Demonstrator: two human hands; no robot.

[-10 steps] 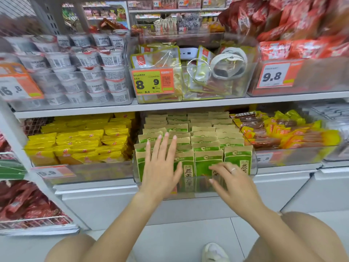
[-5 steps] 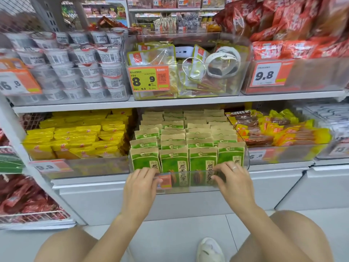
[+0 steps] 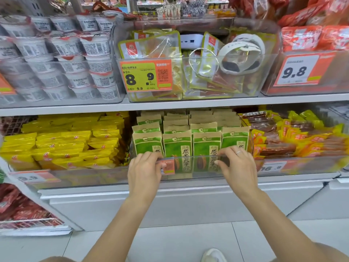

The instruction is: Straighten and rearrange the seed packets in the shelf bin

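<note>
Green-and-kraft paper seed packets (image 3: 177, 146) stand upright in rows inside the clear plastic shelf bin (image 3: 190, 167) on the lower shelf, four across the front row. We hook our left hand (image 3: 144, 171) over the bin's front rim at its left end, fingers curled round the edge. Our right hand (image 3: 237, 167), with a ring on one finger, curls over the same rim towards the right, fingertips against the front packets. Yellow snack packs (image 3: 62, 146) fill the neighbouring bin to the left.
</note>
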